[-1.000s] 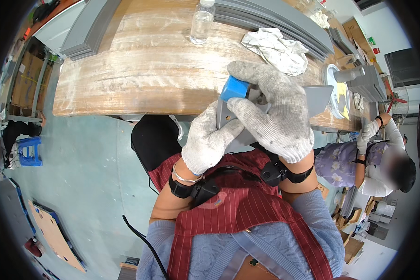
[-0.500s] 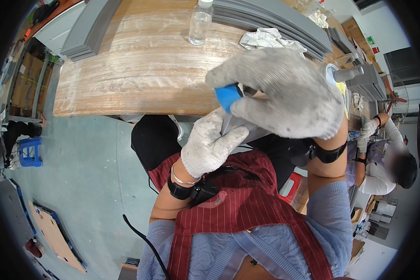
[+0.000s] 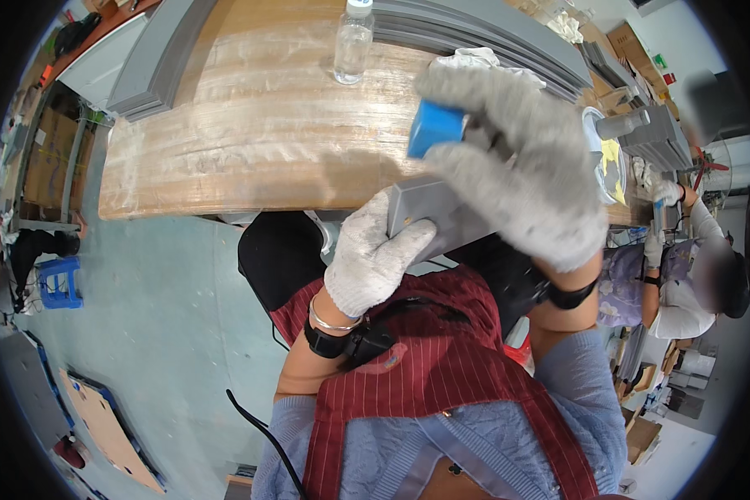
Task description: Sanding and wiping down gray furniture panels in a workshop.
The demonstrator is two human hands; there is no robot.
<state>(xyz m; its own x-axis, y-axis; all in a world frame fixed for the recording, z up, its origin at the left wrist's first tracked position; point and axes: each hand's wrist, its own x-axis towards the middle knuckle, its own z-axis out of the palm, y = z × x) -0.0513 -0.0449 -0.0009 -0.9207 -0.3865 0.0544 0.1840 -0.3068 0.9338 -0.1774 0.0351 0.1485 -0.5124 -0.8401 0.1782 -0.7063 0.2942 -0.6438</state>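
Both my hands wear grey-white knit gloves. My left hand (image 3: 371, 262) grips the near end of a grey flat profile piece (image 3: 429, 215) held at the table's front edge. My right hand (image 3: 521, 158) is raised above that piece and holds a blue block (image 3: 433, 127), with the block's face turned toward the left. The far part of the grey piece is hidden under my right hand.
The wooden table (image 3: 258, 133) carries a clear plastic bottle (image 3: 352, 42), a white cloth (image 3: 473, 58) and stacks of grey profiles (image 3: 508, 33) at the back. A black stool (image 3: 279, 258) stands below. Another person (image 3: 683, 267) works at the right.
My right hand has lifted with the blue block, up and away from the grey piece. My left hand has kept its grip on the piece's end.
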